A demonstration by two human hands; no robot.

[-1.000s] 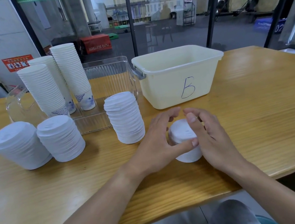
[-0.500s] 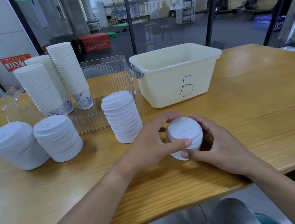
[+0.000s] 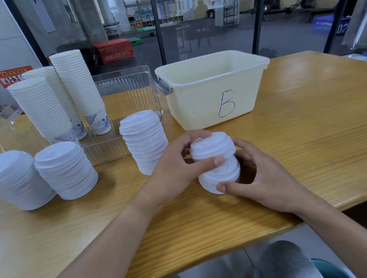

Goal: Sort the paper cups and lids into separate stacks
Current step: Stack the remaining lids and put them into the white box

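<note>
Both hands (image 3: 175, 170) (image 3: 266, 181) now lift the small lid stack (image 3: 216, 160), tilting it up off the desk (image 3: 307, 135).

A gym – plyo soft box (image 3: 114, 50) behind glass

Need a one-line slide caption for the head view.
Both hands, left hand and right hand, grip a short stack of white lids on the wooden table.

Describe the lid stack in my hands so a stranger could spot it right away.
Start at the cream bin marked B on the wooden table. Just in front of it, both hands grip a short white lid stack. Unlike the three other lid stacks, it is held and crooked.
</note>
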